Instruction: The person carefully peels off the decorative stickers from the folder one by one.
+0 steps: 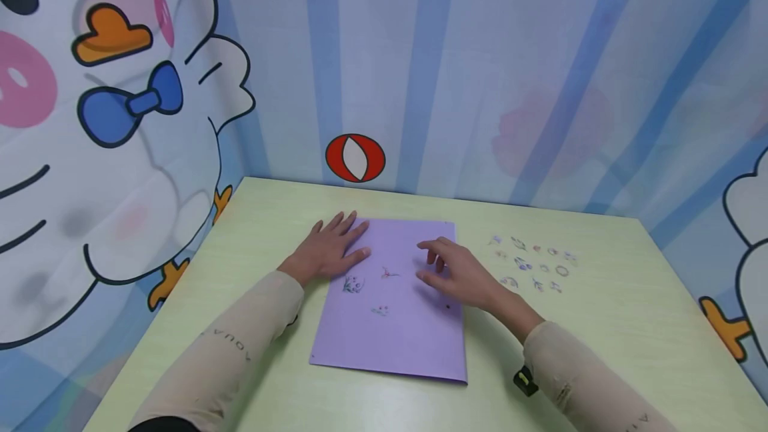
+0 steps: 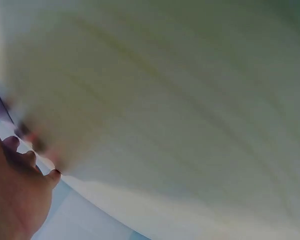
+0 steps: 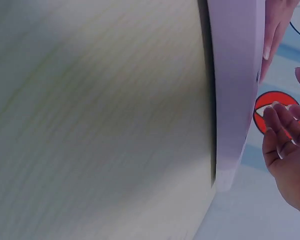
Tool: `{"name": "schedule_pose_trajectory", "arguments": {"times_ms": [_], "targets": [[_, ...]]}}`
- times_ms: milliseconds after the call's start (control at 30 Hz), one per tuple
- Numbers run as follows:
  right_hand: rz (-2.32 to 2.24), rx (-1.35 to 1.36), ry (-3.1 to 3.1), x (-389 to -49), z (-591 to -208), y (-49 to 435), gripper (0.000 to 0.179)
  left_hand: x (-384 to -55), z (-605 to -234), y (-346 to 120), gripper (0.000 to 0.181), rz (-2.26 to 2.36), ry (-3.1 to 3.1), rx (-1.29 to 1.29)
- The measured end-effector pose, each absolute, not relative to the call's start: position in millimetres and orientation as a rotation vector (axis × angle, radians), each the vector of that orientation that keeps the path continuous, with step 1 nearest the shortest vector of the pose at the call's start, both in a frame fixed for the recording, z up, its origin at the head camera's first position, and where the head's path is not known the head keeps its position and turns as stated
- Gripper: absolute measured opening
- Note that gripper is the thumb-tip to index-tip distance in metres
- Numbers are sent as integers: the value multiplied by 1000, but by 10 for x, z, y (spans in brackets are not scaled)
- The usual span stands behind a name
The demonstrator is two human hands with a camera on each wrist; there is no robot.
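Observation:
A purple sheet lies on the table, its near edge slightly lifted at the right corner. Three small floral pictures are on it: a dark leafy one, a red sprig and a pale green one. My left hand rests with spread fingers across the sheet's upper left edge. Over the right part of the sheet hovers my right hand, thumb and forefinger apart. In the right wrist view that hand has loosely bent fingers and nothing between them, beside the purple sheet's edge.
Several small flower and wreath pictures lie in loose rows on the pale wooden table, right of the sheet. Behind the table hangs a blue striped cloth printed with a white bird and a red ball.

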State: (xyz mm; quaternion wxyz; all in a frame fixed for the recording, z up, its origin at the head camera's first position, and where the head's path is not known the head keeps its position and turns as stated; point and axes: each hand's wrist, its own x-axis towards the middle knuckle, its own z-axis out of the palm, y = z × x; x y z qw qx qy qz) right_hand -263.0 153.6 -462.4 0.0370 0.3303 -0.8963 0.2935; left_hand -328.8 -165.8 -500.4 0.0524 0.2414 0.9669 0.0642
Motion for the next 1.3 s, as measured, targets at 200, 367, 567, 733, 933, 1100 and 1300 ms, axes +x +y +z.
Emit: {"name": "schedule_pose_trajectory", "arguments": {"times_ms": [200,367,567,733,933,1100,1300], "targets": [[962,1091,-2803,-2652,-4689,1333,42,-3294,-5007,-1648,86,194,2939,756],[899,1142,-2812,-2663,-4772,1195,36,-3304,-5041,-1652,89,166,2953,770],[780,1167,-2838,-2686,-4775,1054,33,-3293,-5072,-1661,85,145,2977,795],[721,1160,-2861,-2730,-4797,951,28,-3282,-5079,-1645,84,193,2981,774],[691,1126,-2871,-2759,-4841,889,23,-3269,-5082,-1614,84,225,2988,758],[724,1097,-2874,-2759,-4822,880,20,-3260,-5049,-1605,84,223,2988,752],[753,1091,-2882,-2749,-4822,872,16,-3240,-5028,-1601,83,227,2978,743]]}}
